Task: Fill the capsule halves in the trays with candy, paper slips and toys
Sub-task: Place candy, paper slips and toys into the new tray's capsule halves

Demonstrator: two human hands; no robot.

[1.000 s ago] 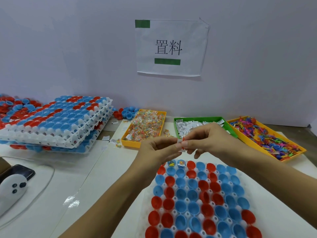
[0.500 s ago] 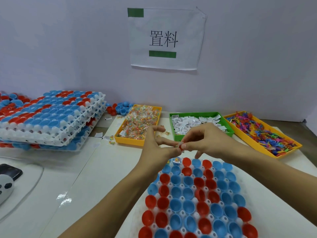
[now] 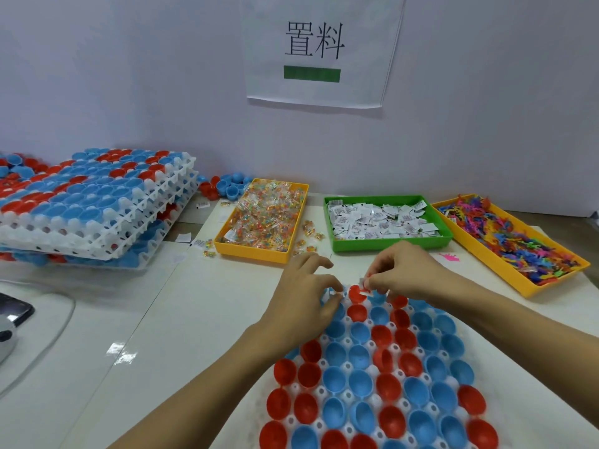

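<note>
A white tray (image 3: 321, 390) of red and blue capsule halves lies in front of me at the bottom centre. My left hand (image 3: 304, 296) is at the tray's far left corner, its thumb and forefinger pinching a small white paper slip (image 3: 326, 297) over a blue half. My right hand (image 3: 405, 273) pinches another paper slip (image 3: 364, 283) just above a red capsule half (image 3: 357, 293) in the far row. Behind the tray stand an orange bin of wrapped candy (image 3: 262, 218), a green bin of paper slips (image 3: 382, 220) and an orange bin of coloured toys (image 3: 509, 241).
A stack of white trays (image 3: 94, 205) filled with capsule halves sits at the left, with loose halves (image 3: 227, 186) behind it. A few candies and a pink toy (image 3: 449, 257) lie loose on the table. A phone (image 3: 13, 311) lies at the left edge.
My hands, which were together in mid-air around a slip, have parted and dropped to the far row of the tray, each with a slip. The camera has tilted downward.
</note>
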